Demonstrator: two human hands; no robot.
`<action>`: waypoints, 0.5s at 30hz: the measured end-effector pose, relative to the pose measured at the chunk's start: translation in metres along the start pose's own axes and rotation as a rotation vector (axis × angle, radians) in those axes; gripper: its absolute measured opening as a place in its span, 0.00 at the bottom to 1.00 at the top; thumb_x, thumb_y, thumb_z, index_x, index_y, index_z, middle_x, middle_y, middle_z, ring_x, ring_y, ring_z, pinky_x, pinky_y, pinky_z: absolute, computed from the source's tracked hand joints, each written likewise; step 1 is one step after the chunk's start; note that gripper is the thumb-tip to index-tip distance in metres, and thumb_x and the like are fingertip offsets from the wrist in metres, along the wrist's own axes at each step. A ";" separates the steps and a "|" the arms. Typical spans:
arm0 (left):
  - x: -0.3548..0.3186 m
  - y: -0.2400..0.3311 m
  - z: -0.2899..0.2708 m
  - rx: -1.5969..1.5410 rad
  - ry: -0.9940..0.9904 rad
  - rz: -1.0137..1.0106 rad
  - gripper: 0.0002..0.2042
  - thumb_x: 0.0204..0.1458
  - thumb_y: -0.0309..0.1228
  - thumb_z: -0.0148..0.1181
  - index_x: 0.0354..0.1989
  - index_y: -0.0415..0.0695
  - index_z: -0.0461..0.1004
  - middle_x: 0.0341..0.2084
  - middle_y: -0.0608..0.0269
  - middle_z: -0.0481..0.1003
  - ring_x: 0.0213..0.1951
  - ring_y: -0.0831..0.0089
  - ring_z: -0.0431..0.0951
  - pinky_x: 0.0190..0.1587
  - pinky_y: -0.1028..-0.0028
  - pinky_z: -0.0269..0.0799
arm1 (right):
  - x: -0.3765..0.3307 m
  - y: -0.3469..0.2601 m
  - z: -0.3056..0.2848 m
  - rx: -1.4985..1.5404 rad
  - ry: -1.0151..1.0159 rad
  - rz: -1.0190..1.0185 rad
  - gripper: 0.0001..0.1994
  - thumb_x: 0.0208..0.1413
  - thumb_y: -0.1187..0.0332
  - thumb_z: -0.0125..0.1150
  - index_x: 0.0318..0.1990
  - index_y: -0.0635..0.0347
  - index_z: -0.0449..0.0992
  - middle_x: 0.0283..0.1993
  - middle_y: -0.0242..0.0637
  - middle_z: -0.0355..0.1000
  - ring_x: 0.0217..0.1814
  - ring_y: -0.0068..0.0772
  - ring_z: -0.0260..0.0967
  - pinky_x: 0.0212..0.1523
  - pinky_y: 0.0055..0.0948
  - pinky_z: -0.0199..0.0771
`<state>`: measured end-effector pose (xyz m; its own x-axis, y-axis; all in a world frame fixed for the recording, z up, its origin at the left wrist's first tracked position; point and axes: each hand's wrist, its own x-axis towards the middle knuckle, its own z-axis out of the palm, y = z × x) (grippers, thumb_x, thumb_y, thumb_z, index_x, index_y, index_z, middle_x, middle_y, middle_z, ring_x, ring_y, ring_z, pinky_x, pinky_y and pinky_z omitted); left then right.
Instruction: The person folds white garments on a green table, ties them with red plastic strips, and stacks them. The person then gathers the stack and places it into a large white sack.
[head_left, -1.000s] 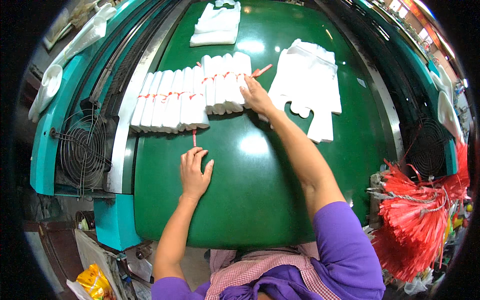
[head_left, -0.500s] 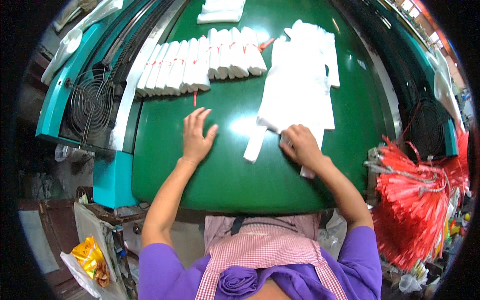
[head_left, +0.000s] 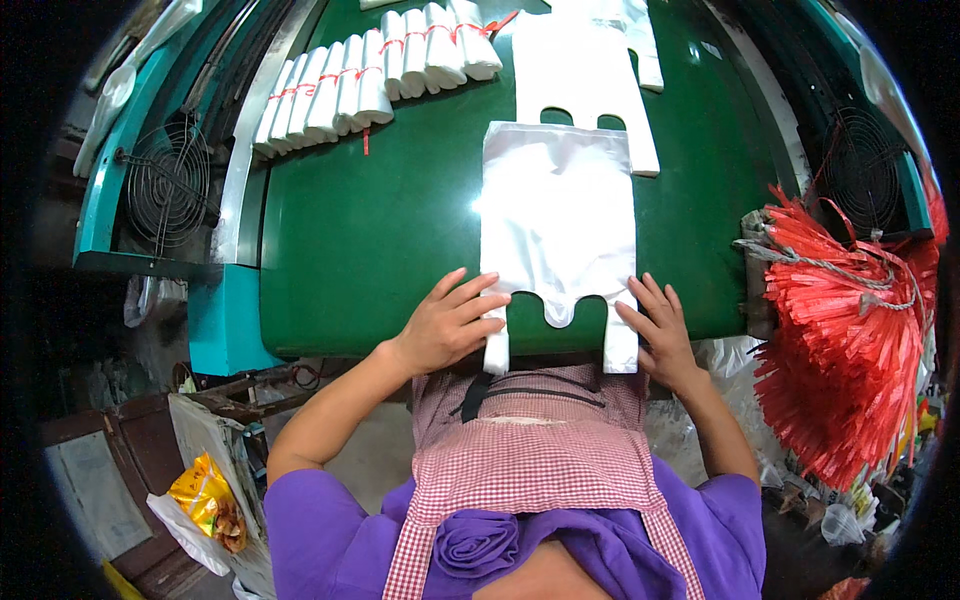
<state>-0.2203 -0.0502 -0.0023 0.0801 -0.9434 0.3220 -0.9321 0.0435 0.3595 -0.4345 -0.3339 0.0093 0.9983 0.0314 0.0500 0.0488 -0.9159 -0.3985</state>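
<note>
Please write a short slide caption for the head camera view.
Both hands, left hand and right hand, flat on a white plastic bag stack atop the green table.

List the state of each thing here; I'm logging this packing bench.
White plastic bag stack: flat, handles toward the person.
Left hand: open, on left handle.
Right hand: open, on right handle.
Second bag stack: flat, behind.
Folded bag bundles: tied red, in a row.
Red ties: bunched, hanging.

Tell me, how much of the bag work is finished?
Done: a row of folded bundles tied with red string lies on the green table. In hand: both hands, left and right, press flat on one white bag stack. Left: another stack lies beyond it, not yet bundled.
</note>
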 end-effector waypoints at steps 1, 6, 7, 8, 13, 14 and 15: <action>0.009 -0.007 -0.002 -0.098 -0.033 0.009 0.12 0.45 0.30 0.61 0.39 0.47 0.72 0.46 0.60 0.72 0.52 0.60 0.70 0.58 0.58 0.58 | -0.004 0.007 0.004 0.067 0.045 -0.056 0.30 0.42 0.78 0.61 0.57 0.45 0.69 0.67 0.41 0.55 0.72 0.49 0.45 0.67 0.53 0.43; 0.083 -0.008 0.009 -0.419 0.020 -0.413 0.06 0.50 0.31 0.57 0.31 0.41 0.73 0.23 0.54 0.74 0.26 0.57 0.75 0.29 0.64 0.70 | 0.028 0.005 -0.015 0.398 0.070 -0.252 0.21 0.43 0.83 0.56 0.47 0.53 0.74 0.51 0.43 0.67 0.60 0.47 0.61 0.61 0.44 0.57; 0.094 -0.009 0.013 -0.270 -0.070 -0.377 0.07 0.49 0.31 0.58 0.31 0.41 0.73 0.23 0.53 0.73 0.25 0.57 0.75 0.27 0.64 0.70 | 0.039 0.004 -0.013 0.537 0.054 -0.184 0.17 0.45 0.80 0.58 0.45 0.58 0.73 0.47 0.42 0.67 0.53 0.45 0.64 0.54 0.37 0.64; 0.102 -0.010 0.018 -0.123 -0.158 -0.337 0.07 0.48 0.32 0.58 0.32 0.41 0.73 0.22 0.53 0.73 0.24 0.57 0.75 0.26 0.64 0.70 | 0.055 0.005 -0.011 0.551 0.076 -0.144 0.14 0.50 0.77 0.57 0.46 0.61 0.72 0.45 0.44 0.68 0.46 0.45 0.67 0.45 0.33 0.67; 0.077 -0.002 0.014 0.233 -0.020 -0.284 0.13 0.45 0.32 0.58 0.39 0.44 0.74 0.34 0.58 0.75 0.37 0.66 0.77 0.35 0.67 0.72 | 0.100 -0.035 0.013 0.210 0.021 0.129 0.12 0.57 0.59 0.53 0.39 0.58 0.73 0.28 0.49 0.73 0.30 0.47 0.72 0.30 0.40 0.70; 0.062 0.001 0.010 0.245 0.037 -0.147 0.13 0.46 0.31 0.56 0.41 0.43 0.73 0.37 0.57 0.75 0.40 0.66 0.76 0.38 0.67 0.72 | 0.095 -0.041 0.019 0.122 -0.020 0.084 0.10 0.57 0.60 0.54 0.34 0.57 0.72 0.30 0.46 0.73 0.30 0.44 0.72 0.26 0.40 0.69; 0.047 0.006 0.008 0.251 0.097 -0.010 0.13 0.48 0.31 0.54 0.42 0.42 0.73 0.40 0.57 0.75 0.43 0.66 0.75 0.41 0.68 0.71 | 0.089 -0.046 0.023 0.095 0.018 0.026 0.09 0.55 0.60 0.55 0.33 0.56 0.72 0.34 0.44 0.73 0.32 0.42 0.72 0.25 0.39 0.68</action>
<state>-0.2248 -0.0966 0.0081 0.1115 -0.9069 0.4062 -0.9886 -0.0594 0.1386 -0.3475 -0.2802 0.0107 0.9985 0.0002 0.0552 0.0270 -0.8743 -0.4846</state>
